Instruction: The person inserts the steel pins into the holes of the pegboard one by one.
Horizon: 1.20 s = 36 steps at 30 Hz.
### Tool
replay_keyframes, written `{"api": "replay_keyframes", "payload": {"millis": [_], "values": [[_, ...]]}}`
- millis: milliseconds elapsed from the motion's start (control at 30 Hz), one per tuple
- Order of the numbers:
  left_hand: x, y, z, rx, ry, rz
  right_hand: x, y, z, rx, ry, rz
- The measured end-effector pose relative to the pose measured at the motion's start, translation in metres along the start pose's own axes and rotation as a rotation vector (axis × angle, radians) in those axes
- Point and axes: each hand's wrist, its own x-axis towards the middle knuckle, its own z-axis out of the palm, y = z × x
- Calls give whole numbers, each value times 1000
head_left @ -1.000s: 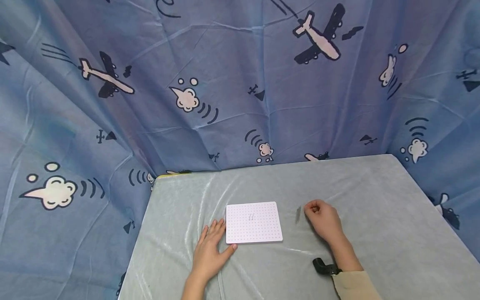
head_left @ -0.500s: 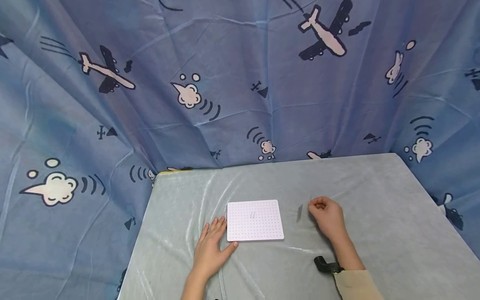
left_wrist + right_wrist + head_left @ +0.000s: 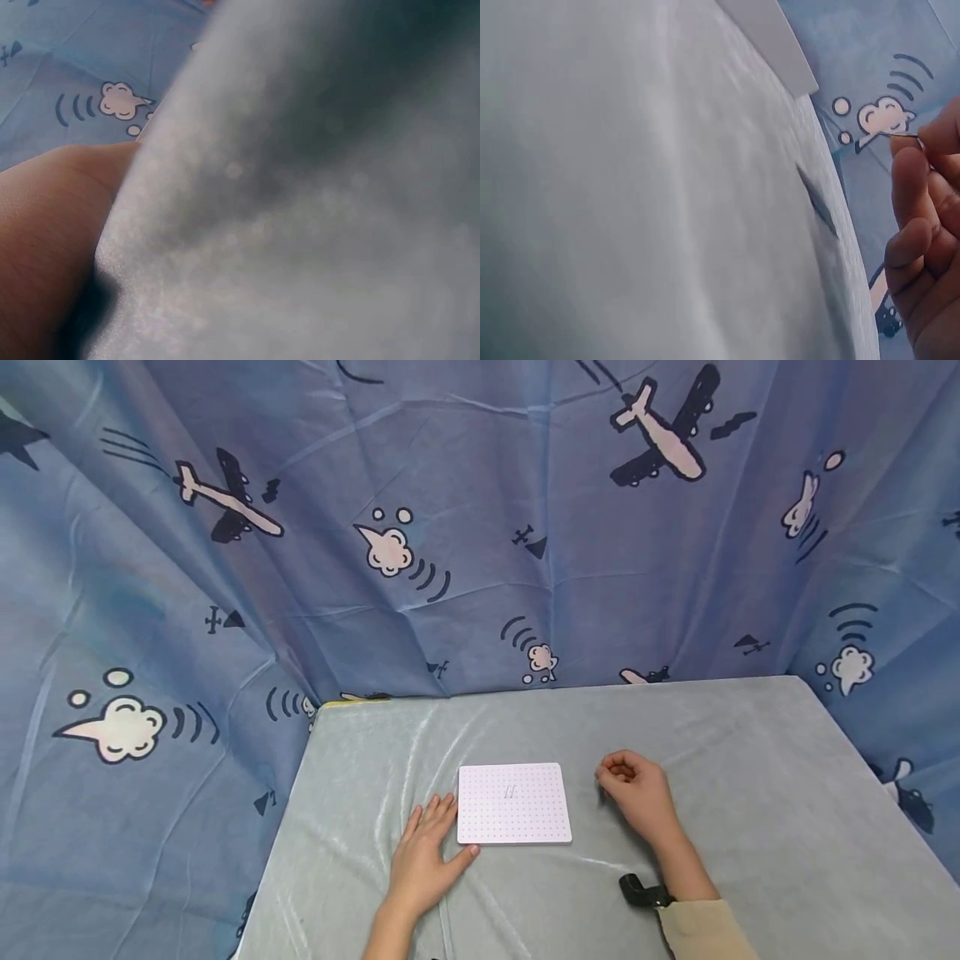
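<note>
A white board (image 3: 514, 827) printed with rows of small dots lies on the grey cloth. Two thin dark pins (image 3: 510, 792) show near its upper middle. My left hand (image 3: 422, 864) rests flat with spread fingers at the board's left edge, its thumb by the lower left corner. To the right of the board, my right hand (image 3: 636, 789) pinches a thin metal pin (image 3: 901, 136) between thumb and forefinger, the other fingers curled. A narrow dark strip-like thing (image 3: 817, 199), perhaps a small heap of pins, lies on the cloth, partly behind the right hand in the head view.
Grey velvety cloth (image 3: 750, 793) covers the table. A blue curtain (image 3: 465, 543) with airplane prints hangs behind and at both sides. A black strap-like device (image 3: 641, 893) sits on the right wrist. The left wrist view is mostly blurred cloth.
My right hand first drew slightly right, away from the dark strip, then came back left and now partly covers it. The left hand and the board stay in place; the head view shifts a little.
</note>
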Motion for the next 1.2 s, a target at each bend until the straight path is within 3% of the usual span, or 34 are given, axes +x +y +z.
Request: {"api": "replay_keyframes", "payload": {"millis": [633,933,1200], "values": [[0,-2,-1,3,-6,3,-14,-31,65,122,-96,-132],[0,-2,0,17,4,12,-15,-27,78,151,-125,-154],[0,-2,-1,15,-7,9,-15,-28,87,108,-156,-144]]}}
